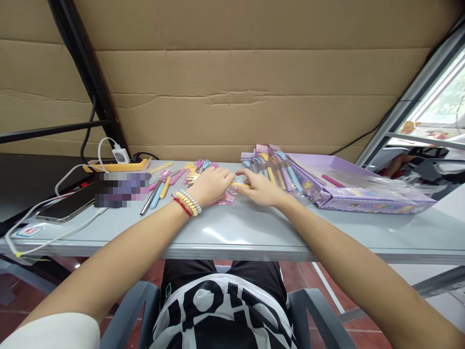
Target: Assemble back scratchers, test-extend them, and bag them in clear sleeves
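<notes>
In the view from the head, a person in a black-and-white patterned shirt (221,310) sits at a gray tabletop (247,228), both hands meeting near its far side over a yellow handle (241,185). The handle lies between the two hands, level with the tabletop. The right hand (259,188) has its thumb and curled fingers clamped on the yellow handle, the index finger stretched out above it. The left hand (215,186), with beaded bracelets (192,201) and a red cord (181,205) at the wrist, sits palm down at the handle's other end; its fingers are largely hidden, and whether they grip cannot be told.

Pink cards (227,198) lie just beneath and between the hands. Beside the left hand are loose implements with yellow, pink and blue hand-shaped heads (206,164), along with a blue handle (157,195) and a metal rod (150,199). Next to the right hand, clear-wrapped implements (284,175) lie fanned out, touching or nearly touching a purple box (366,206) that holds clear plastic and a magenta stick (333,181).

At far left, a phone (69,206) and white cable (85,225) lie near an orange power strip (134,166) bearing a white plug (121,154). A cardboard panel (236,72) rises behind.
</notes>
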Tool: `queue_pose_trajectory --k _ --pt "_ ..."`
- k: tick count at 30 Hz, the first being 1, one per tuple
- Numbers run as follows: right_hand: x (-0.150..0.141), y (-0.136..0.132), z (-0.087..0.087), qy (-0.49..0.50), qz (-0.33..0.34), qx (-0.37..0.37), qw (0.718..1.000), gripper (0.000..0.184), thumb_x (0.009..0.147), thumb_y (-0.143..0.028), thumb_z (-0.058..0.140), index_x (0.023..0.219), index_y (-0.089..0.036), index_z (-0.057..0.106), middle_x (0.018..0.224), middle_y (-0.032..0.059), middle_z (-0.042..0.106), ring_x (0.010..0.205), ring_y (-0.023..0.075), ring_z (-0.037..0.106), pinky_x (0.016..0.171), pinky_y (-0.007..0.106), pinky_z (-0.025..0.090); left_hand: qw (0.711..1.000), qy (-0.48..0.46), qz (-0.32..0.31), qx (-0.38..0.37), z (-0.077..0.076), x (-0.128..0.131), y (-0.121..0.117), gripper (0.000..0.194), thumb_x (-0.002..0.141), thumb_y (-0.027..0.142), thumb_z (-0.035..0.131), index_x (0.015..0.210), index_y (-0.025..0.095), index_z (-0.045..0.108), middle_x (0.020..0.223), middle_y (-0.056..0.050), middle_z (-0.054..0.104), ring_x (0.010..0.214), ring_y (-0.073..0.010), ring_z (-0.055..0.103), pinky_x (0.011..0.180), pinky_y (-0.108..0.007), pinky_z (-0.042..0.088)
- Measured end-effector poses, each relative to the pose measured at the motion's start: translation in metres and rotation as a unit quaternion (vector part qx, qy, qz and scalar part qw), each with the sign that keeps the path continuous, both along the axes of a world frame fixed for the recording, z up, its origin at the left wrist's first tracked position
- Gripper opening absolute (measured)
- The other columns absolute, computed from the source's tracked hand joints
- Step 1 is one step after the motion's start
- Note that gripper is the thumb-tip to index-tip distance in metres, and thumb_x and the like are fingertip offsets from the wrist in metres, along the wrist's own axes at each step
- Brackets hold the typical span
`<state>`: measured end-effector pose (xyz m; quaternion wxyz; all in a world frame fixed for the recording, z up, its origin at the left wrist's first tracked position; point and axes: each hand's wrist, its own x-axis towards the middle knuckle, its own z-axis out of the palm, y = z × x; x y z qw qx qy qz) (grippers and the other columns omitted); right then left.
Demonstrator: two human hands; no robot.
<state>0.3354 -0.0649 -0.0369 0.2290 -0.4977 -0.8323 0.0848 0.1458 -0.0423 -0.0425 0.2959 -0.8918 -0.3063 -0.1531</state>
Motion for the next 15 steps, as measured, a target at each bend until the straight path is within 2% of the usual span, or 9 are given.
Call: queue_pose_trajectory --k 3,5,8,10,12,14,15 --pt "-0.0039 0.0007 -0.0015 -0.007 0.032 -0.007 0.999 0.036 0.086 -0.047 0.044 0.091 -0.014 0.058 0.061 -0.0010 0.051 0.056 0.0112 0.042 0.056 0.024 0.029 0.999 0.016 -0.041 0.015 -0.0011 0.0030 -0.0016 0.015 0.088 0.014 0.045 0.094 0.012 0.059 0.085 -0.010 0.063 0.079 -0.0225 0.056 0.068 -0.035 0.034" --pt "-0.0034 0.0026 -0.0015 -0.006 0.040 0.000 0.999 0.034 0.086 -0.045 0.043 0.073 -0.016 0.055 0.061 -0.0004 0.051 0.056 0.0105 0.041 0.055 0.024 0.028 0.997 0.002 -0.060 0.046 -0.0006 0.0036 -0.0024 0.016 0.087 0.013 0.044 0.090 0.014 0.060 0.084 -0.009 0.062 0.080 -0.0222 0.056 0.070 -0.036 0.033" --pt "-0.0002 0.0052 -0.0005 0.032 0.009 0.039 0.999 0.037 0.086 -0.047 0.042 0.067 -0.017 0.051 0.057 -0.0009 0.049 0.054 0.0101 0.039 0.054 0.024 0.027 0.986 -0.091 -0.079 0.114 0.0012 0.0033 -0.0048 0.016 0.087 0.017 0.045 0.093 0.017 0.061 0.096 -0.010 0.064 0.095 -0.0245 0.054 0.079 -0.039 0.031" --pt "0.0022 0.0060 0.0006 0.067 -0.031 0.074 0.995 0.038 0.086 -0.049 0.042 0.068 -0.017 0.051 0.056 -0.0012 0.048 0.053 0.0101 0.038 0.054 0.024 0.027 0.974 -0.164 -0.097 0.126 0.0028 0.0033 -0.0074 0.016 0.086 0.025 0.050 0.096 0.018 0.061 0.102 -0.010 0.064 0.100 -0.0257 0.052 0.081 -0.040 0.030" --pt "0.0039 0.0057 0.0018 0.093 -0.064 0.099 0.989 0.037 0.085 -0.049 0.043 0.069 -0.017 0.051 0.055 -0.0012 0.048 0.052 0.0102 0.039 0.054 0.024 0.028 0.965 -0.224 -0.112 0.082 0.0049 0.0038 -0.0099 0.017 0.083 0.033 0.054 0.088 0.018 0.061 0.093 -0.009 0.065 0.092 -0.0241 0.053 0.079 -0.039 0.031" --pt "0.0047 0.0047 0.0031 0.108 -0.080 0.114 0.984 0.036 0.085 -0.049 0.044 0.069 -0.017 0.051 0.055 -0.0011 0.049 0.052 0.0104 0.040 0.054 0.024 0.028 0.951 -0.290 -0.104 -0.020 0.0075 0.0039 -0.0105 0.022 0.081 0.038 0.054 0.071 0.018 0.057 0.074 -0.005 0.062 0.077 -0.0198 0.052 0.073 -0.036 0.033" --pt "0.0048 0.0039 0.0037 0.115 -0.081 0.119 0.983 0.035 0.085 -0.049 0.044 0.070 -0.017 0.050 0.055 -0.0009 0.050 0.052 0.0105 0.041 0.054 0.024 0.028 0.935 -0.330 -0.091 -0.090 0.0088 0.0035 -0.0096 0.027 0.081 0.040 0.053 0.065 0.018 0.053 0.067 -0.002 0.059 0.070 -0.0175 0.050 0.069 -0.034 0.034"
